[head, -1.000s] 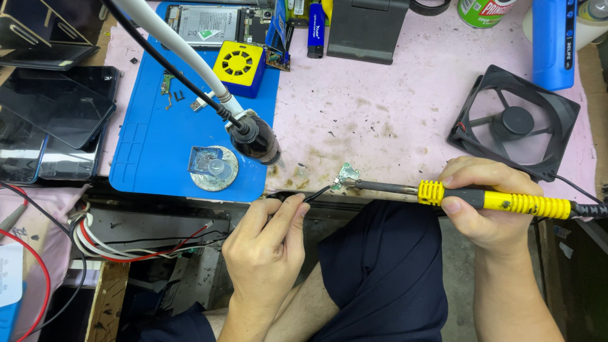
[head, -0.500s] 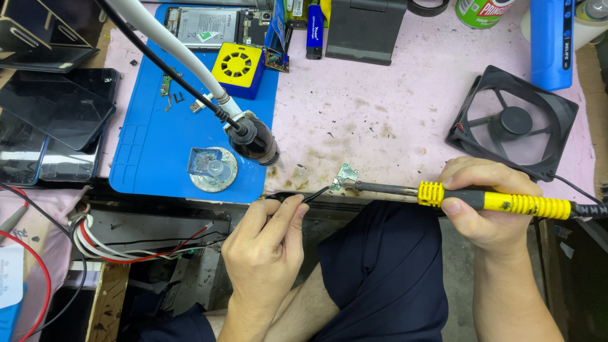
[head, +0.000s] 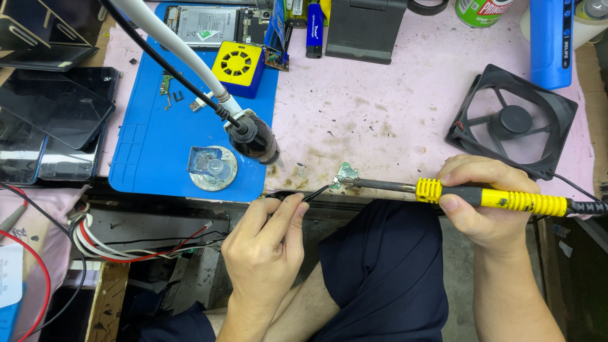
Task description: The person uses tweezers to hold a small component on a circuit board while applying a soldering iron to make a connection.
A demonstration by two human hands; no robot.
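My right hand grips a yellow-handled soldering iron that lies horizontally, its metal tip pointing left. The tip touches a small metal-and-green part at the front edge of the pink mat. My left hand pinches a thin black wire or tweezers between thumb and fingers, its end reaching up to the same small part. Both hands work just over the table's front edge, above my lap.
A blue work mat lies at left with a round tin, a yellow box and an opened phone. A white hose with black nozzle hangs over it. A black fan stands at right. Dark screens lie far left.
The hands and the iron have barely moved. The iron's tip stays on the small part.
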